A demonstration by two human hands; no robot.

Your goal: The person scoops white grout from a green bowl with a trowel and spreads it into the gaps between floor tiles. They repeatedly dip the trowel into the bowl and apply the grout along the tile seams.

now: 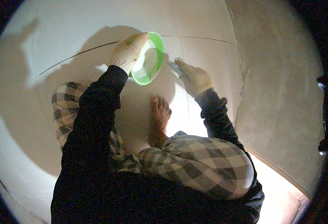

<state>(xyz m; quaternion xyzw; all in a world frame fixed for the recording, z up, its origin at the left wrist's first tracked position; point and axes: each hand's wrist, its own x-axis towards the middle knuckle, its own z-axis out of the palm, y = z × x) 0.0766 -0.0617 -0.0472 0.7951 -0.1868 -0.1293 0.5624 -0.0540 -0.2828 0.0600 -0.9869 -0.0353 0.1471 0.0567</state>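
My left hand (pixel 127 53), in a pale knit glove, is closed on the rim of a green bowl (pixel 160 46). The bowl is tilted, its opening turned toward the right, and a white material (pixel 143 61) coats its inside; whether that is paste or powder I cannot tell. To the right of the bowl and apart from it, my gloved right hand (pixel 197 77) grips a small grey flat-bladed tool (pixel 176 68). The tool points up and left toward the bowl. Its handle is hidden in the glove.
Below my hands lies a floor of large pale tiles (pixel 205 22) with thin dark joints (pixel 82 50). A rough grey wall (pixel 279 82) rises on the right. My bare foot (pixel 160 112) and checked trouser legs (pixel 209 160) are beneath my arms. Bright light falls near the foot.
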